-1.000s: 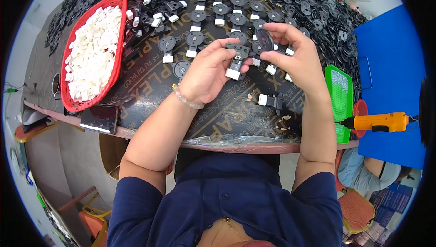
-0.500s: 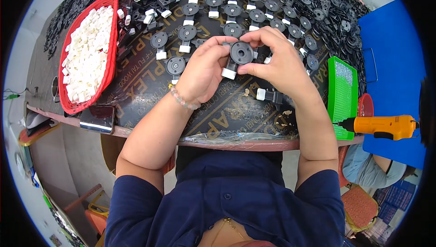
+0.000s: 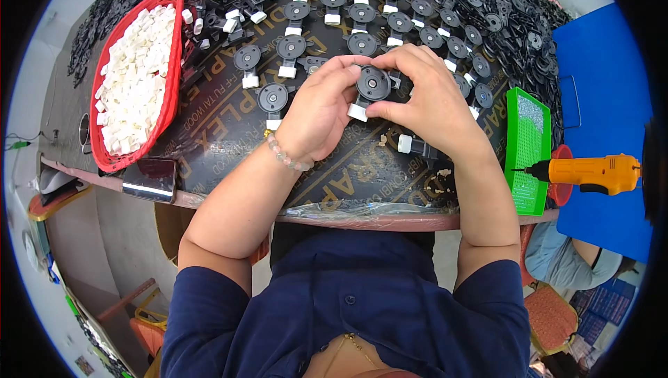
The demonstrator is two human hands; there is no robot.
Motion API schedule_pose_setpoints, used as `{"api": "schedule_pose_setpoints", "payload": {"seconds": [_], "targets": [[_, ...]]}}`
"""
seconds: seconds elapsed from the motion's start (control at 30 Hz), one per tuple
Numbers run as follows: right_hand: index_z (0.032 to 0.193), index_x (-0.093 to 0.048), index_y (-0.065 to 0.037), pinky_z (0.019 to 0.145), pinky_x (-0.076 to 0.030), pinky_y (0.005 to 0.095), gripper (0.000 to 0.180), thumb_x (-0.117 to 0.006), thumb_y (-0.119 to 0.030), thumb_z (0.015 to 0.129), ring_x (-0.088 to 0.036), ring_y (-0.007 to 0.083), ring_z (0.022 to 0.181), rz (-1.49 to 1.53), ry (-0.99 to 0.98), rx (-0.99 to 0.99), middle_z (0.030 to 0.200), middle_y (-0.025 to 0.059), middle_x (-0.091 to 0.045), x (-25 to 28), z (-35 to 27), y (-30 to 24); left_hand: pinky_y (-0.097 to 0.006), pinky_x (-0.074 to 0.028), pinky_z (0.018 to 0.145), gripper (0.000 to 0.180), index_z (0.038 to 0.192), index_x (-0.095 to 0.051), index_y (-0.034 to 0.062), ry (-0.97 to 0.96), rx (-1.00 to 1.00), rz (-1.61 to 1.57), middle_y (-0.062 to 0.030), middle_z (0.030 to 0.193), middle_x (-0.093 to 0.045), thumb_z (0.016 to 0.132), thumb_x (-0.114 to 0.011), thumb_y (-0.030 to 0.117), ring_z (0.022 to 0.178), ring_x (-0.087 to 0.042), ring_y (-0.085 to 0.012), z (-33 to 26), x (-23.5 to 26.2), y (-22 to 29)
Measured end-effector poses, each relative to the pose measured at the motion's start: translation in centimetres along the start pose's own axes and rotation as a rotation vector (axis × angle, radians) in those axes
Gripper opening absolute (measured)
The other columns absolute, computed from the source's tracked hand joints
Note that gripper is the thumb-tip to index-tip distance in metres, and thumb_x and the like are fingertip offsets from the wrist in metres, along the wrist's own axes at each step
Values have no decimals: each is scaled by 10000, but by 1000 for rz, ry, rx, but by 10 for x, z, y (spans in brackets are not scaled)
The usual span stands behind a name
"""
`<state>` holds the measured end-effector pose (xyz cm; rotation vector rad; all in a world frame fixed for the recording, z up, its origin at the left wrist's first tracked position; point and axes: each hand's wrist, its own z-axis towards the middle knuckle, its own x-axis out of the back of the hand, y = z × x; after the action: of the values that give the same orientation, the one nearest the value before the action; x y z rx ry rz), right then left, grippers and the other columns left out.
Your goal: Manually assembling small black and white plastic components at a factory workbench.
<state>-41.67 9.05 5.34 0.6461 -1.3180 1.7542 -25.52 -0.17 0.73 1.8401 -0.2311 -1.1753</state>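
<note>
Between my two hands is a black plastic disc-shaped part with a white end piece at its lower left. My left hand pinches it from the left, fingertips at the disc's upper edge. My right hand grips the other side, its thumb near the white piece and its index finger over the top. A small pale spot shows at the disc's centre. Just below my right hand a similar black part with a white end lies on the dark tabletop, partly hidden by the forearm.
Rows of similar discs cover the table ahead, with a heap of black parts behind. At left stand a red basket of white pieces and a phone. At right are a green tray of small metal pieces and an orange electric screwdriver.
The disc's centre, a dark hole before, now shows a small pale spot. Both hands keep their grip with slight finger shifts, and the view has shifted a little.
</note>
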Motion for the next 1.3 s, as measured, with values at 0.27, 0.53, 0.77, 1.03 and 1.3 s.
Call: {"api": "schedule_pose_setpoints", "payload": {"seconds": [0.27,0.53,0.77,1.03,1.3], "targets": [[1208,-677,-29,928,-498,373,521,-827,-177,732,-646,276,1027,113,-75,-69,1060,123,-689,6,11,-3,-373,-459,1050,394,1382,-459,-32,-1,-65,4,-149,1310,-591,1034,-503,148,1226,-570,-223,-1,0,-4],[1221,-681,-61,1010,-462,390,479,-804,-186,775,-591,289,1142,-173,53,154,1160,113,-689,-26,99,35,-414,-371,1078,428,1427,-407,28,393,-772,75,-149,1418,-491,1061,-461,244,1332,-456,-247,4,15,41],[1232,-680,-87,1065,-408,433,464,-787,-226,803,-565,294,1171,-311,-177,79,1217,95,-686,-52,123,32,-389,-374,1034,407,1401,-435,52,489,-868,-15,-115,1388,-508,1055,-458,265,1281,-469,-217,7,29,50],[1219,-697,-103,1029,-425,466,451,-791,-254,805,-563,318,1194,-268,-234,43,1179,93,-699,-58,117,37,-428,-375,1071,404,1399,-426,43,504,-826,6,-129,1386,-507,1061,-402,262,1283,-471,-245,5,21,52],[919,-673,1,735,-526,422,254,-791,-160,762,-668,325,817,-201,-401,24,807,145,-664,-19,57,-12,-374,-382,1010,371,1370,-464,52,455,-851,-79,-91,1342,-534,1052,-460,243,1237,-490,-188,1,24,54]]}}
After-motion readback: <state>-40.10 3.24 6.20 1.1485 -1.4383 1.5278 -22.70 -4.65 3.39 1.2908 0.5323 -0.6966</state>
